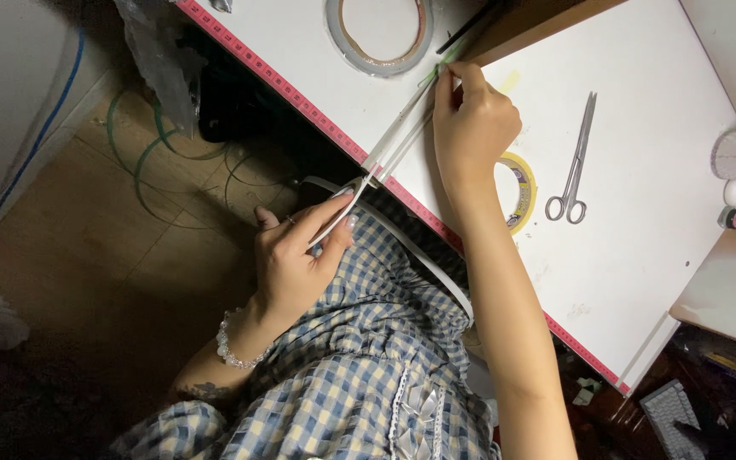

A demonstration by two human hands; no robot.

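White strips (393,140), far ends hidden by right hand (470,119)

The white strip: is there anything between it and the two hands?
Nothing visible. The left hand pinches the white strip at its lower end, and the right hand presses its upper end onto the white table.

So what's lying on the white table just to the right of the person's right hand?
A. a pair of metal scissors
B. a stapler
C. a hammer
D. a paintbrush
A: a pair of metal scissors lies flat on the white table, untouched, just right of the right hand, handles toward the person.
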